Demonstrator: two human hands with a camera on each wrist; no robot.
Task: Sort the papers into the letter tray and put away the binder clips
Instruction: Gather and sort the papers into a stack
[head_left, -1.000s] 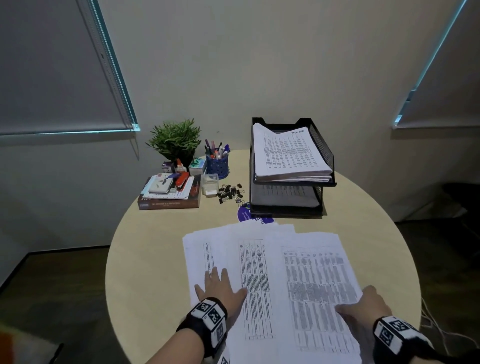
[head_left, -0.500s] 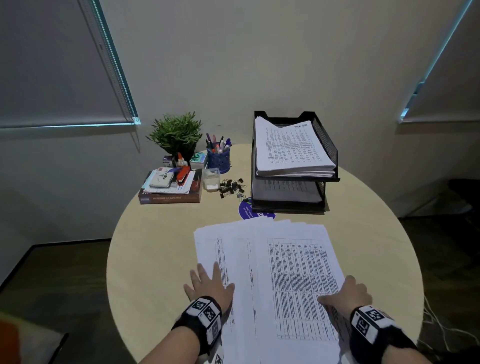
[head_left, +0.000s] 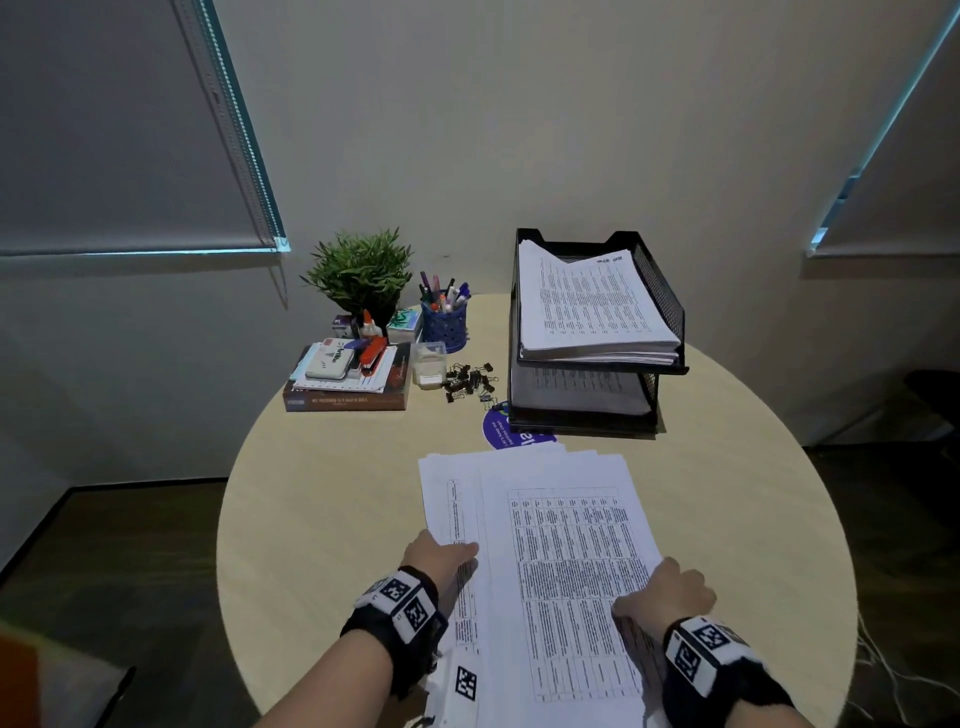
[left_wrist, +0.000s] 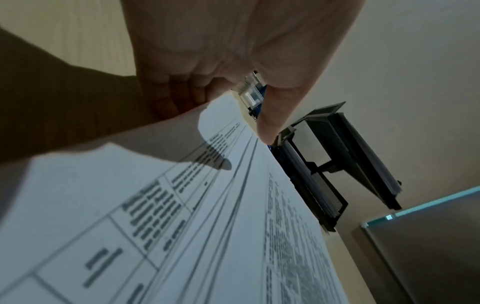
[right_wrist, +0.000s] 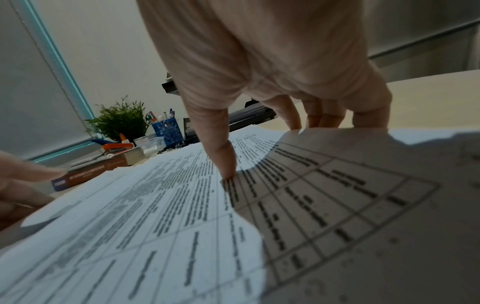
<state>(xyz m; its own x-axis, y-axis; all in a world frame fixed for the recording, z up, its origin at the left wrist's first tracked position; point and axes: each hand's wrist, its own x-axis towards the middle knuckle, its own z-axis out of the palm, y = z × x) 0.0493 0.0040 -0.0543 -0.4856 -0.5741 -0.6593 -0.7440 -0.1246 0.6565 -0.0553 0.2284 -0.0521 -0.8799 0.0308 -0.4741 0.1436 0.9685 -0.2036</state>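
Note:
A loose stack of printed papers (head_left: 561, 545) lies on the round table (head_left: 322, 519) in front of me. My left hand (head_left: 449, 556) grips its left edge, thumb (left_wrist: 267, 127) over the top sheet and fingers (left_wrist: 182, 96) curled beneath. At the right edge my right hand (head_left: 670, 587) holds it with thumb (right_wrist: 224, 162) on top and fingers (right_wrist: 324, 115) over the edge. The black two-tier letter tray (head_left: 662, 296) stands behind, both tiers holding paper. Black binder clips (head_left: 467, 382) lie scattered left of it.
A small clear box (head_left: 428, 364) stands beside the clips. Further left are a blue pen cup (head_left: 444, 325), a potted plant (head_left: 358, 275) and a book (head_left: 345, 400) carrying a stapler. A blue round sticker (head_left: 498, 431) lies before the tray.
The fanned-out sheets have been drawn together into a narrower stack. Both hands went from lying flat on the sheets to gripping the stack's left and right edges.

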